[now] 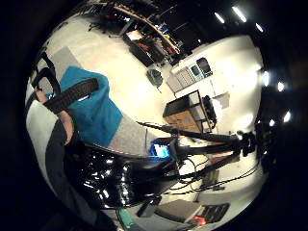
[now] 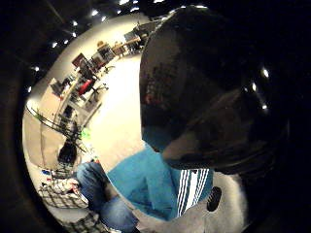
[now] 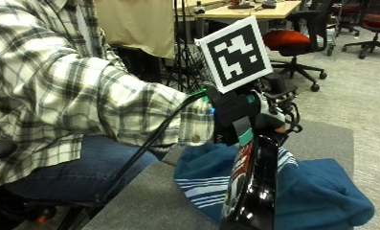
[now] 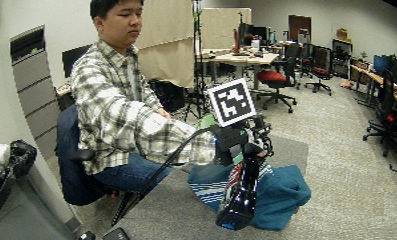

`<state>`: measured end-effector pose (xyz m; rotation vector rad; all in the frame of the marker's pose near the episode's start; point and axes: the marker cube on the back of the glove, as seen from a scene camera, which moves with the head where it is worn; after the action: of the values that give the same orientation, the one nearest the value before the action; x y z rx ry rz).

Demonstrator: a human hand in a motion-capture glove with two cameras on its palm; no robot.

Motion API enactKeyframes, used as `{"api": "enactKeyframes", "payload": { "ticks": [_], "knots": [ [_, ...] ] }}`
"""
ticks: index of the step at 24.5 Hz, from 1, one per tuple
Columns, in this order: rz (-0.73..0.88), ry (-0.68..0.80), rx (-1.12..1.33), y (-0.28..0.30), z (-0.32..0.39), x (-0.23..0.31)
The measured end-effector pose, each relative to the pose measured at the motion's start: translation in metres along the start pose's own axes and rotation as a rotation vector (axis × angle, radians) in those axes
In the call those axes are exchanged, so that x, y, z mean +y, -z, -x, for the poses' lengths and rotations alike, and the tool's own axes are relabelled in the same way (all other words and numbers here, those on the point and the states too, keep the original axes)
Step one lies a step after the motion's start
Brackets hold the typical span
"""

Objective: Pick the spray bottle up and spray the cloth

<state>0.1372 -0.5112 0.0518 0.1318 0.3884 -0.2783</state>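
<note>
In the outside view my gloved right hand (image 3: 240, 115) grips the top of a glossy black spray bottle (image 3: 253, 191), fingers curled round its neck. The bottle slants down from the hand, its base toward the table's near edge; whether the base touches the table I cannot tell. A blue cloth (image 3: 317, 191) with white stripes lies bunched on the grey table (image 3: 145, 201), right behind and under the bottle. The wide outside view shows the same hand (image 4: 234, 142), bottle (image 4: 238, 200) and cloth (image 4: 278, 192). Both palm views are largely filled by the bottle (image 1: 120, 178) (image 2: 209, 97), with the cloth (image 1: 94, 108) (image 2: 150, 184) beyond.
The person sits at the table's left side, a plaid sleeve (image 3: 113, 105) reaching across. Behind the table stand a tripod (image 4: 198, 60), desks and office chairs (image 4: 278, 80). A small dark object (image 4: 118, 234) lies at the table's near corner.
</note>
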Motion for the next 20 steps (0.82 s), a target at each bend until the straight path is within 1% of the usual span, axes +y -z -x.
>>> {"api": "enactKeyframes", "payload": {
  "ticks": [8, 13, 17, 20],
  "knots": [
    [-0.147, -0.230, -0.255, 0.021, -0.028, 0.004],
    [-0.211, -0.347, -0.527, 0.044, -0.042, 0.040],
    [-0.318, -0.515, -0.738, 0.035, -0.049, 0.019],
    [-0.363, -0.574, -0.867, 0.035, -0.049, 0.018]
  ]
}}
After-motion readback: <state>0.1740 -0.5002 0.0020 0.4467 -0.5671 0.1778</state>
